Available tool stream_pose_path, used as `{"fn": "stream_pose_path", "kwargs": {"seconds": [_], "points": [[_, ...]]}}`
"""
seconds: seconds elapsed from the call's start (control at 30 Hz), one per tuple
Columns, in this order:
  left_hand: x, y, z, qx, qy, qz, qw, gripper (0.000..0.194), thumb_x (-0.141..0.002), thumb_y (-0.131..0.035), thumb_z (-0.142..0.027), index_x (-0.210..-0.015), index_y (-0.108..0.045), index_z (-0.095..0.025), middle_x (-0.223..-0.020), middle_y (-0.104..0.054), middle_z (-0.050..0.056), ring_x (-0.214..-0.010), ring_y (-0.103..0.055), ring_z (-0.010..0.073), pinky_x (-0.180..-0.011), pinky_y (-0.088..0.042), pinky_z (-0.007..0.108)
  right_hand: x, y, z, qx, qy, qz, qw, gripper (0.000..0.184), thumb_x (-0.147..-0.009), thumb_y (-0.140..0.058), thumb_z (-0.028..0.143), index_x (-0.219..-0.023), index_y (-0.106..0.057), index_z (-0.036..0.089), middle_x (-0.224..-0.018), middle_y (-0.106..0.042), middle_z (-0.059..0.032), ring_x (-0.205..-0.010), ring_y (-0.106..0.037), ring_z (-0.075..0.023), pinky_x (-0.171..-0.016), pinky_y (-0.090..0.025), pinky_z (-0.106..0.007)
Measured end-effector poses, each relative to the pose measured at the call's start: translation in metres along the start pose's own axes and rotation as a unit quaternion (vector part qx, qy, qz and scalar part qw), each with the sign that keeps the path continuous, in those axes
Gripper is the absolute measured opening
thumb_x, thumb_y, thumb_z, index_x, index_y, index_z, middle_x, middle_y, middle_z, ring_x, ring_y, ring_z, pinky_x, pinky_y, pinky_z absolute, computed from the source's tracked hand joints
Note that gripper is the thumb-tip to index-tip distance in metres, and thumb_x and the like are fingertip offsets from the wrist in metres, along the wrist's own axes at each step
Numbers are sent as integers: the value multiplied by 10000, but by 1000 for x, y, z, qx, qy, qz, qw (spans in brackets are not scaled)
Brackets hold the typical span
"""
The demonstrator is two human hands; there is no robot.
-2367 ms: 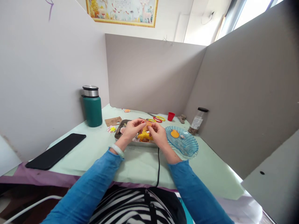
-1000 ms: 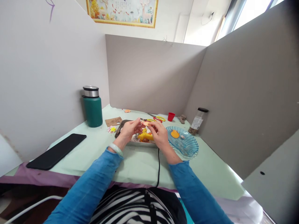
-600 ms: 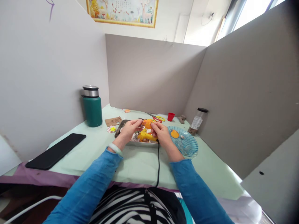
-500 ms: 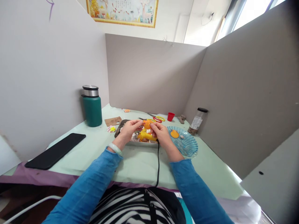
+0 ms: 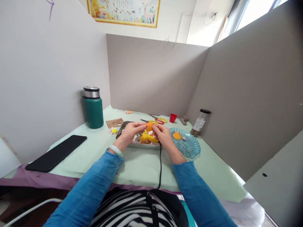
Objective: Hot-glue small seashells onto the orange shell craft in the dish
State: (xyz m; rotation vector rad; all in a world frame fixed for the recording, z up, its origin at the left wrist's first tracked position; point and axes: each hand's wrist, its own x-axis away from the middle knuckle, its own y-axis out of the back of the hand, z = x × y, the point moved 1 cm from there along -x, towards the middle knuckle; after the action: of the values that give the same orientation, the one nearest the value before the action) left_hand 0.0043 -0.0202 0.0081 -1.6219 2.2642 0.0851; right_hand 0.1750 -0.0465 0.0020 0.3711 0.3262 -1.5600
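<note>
A small round orange piece (image 5: pixel 149 127) is pinched at its two sides between my hands, above a metal tray. Its exact kind is too small to make out. My left hand (image 5: pixel 132 131) closes finger and thumb on its left edge. On its right edge, my right hand (image 5: pixel 163 134) has a similar pinch. Beneath them a yellow glue gun (image 5: pixel 147 137) with a black cord lies in the metal tray (image 5: pixel 144 146) among small loose pieces, partly hidden by my hands.
To the right are a blue scalloped plate (image 5: pixel 193 148) holding an orange piece (image 5: pixel 177 135), and a black-lidded jar (image 5: pixel 200 123). Scissors (image 5: pixel 161 120) and a red cup (image 5: pixel 173 118) sit behind. A green bottle (image 5: pixel 93 110) and black flat slab (image 5: pixel 56 153) are left. Grey partitions surround the table.
The orange piece has turned slightly between my fingers, and my left fingertips have shifted a little along it. Everything else stays in place.
</note>
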Motion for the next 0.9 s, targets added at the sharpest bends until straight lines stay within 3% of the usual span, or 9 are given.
{"fn": "stream_pose_path", "kwargs": {"seconds": [0.33, 0.67, 0.9], "points": [[4, -7, -9, -98, -63, -13, 993, 276, -628, -811, -401, -759, -767, -162, -864, -716, 78, -843, -627, 212, -787, -479, 325, -1, 1, -5, 62, 68, -16, 996, 291, -817, -579, 393, -1058, -610, 232, -615, -540, 48, -536, -475, -135, -514, -388, -255], [0, -6, -3, -209, -180, -10, 961, 222, -724, -742, -342, -893, -773, -203, -1020, -694, 95, -962, -630, 236, -833, -495, 345, 0, -1, -5, 61, 95, -10, 994, 150, -780, -589, 321, -888, -535, 232, -677, -530, 47, -606, -517, -131, -589, -434, -263], [2, -7, -6, -259, -227, -24, 939, 118, -744, -723, -289, -833, -760, -221, -1003, -692, 84, -990, -618, 231, -909, -459, 361, 0, -1, -5, 58, 94, -10, 994, 143, -769, -600, 322, -860, -539, 230, -679, -534, 46, -604, -513, -130, -582, -419, -261]]}}
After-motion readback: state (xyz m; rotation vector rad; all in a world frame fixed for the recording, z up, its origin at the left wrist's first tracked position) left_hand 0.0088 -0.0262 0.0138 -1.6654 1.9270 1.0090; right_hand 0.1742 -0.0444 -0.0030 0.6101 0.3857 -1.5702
